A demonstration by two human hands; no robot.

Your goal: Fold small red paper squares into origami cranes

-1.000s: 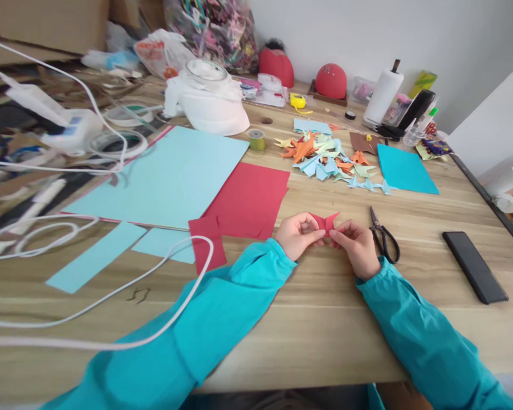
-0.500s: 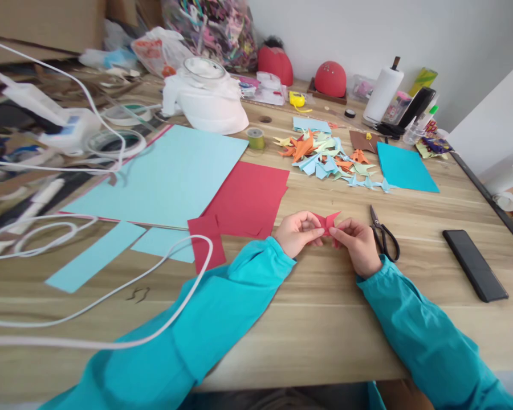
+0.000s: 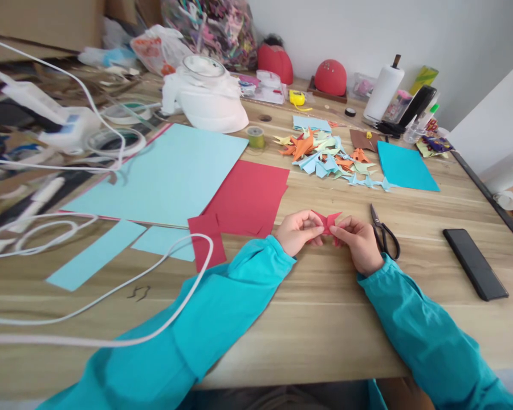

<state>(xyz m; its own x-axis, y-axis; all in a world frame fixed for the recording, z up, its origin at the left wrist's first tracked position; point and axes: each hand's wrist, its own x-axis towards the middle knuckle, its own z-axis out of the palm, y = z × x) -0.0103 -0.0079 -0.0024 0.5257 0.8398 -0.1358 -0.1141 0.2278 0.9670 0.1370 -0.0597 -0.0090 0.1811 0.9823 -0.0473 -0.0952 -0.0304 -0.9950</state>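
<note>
A small folded red paper piece (image 3: 327, 221) with two pointed tips is held up over the wooden table (image 3: 308, 324). My left hand (image 3: 300, 232) pinches its left side, thumb and fingers closed on it. On the other side my right hand (image 3: 357, 241) grips the paper the same way. Its lower part is hidden by my fingers. Black-handled scissors (image 3: 385, 230) lie just right of my right hand. Left of my hands are a red paper sheet (image 3: 250, 196) and a small red strip (image 3: 207, 242).
Folded paper cranes (image 3: 320, 156) in orange, blue and pale green lie piled behind my hands. A black phone (image 3: 474, 265) is at the right. Light blue sheets (image 3: 166, 176) lie at the left, and a white cable (image 3: 175, 307) loops over my left sleeve. A thread spool (image 3: 255, 138) stands behind.
Both hands keep hold of the folded red paper in nearly the same place. Its two tips sit slightly further apart, and my right hand has shifted a touch to the right.
</note>
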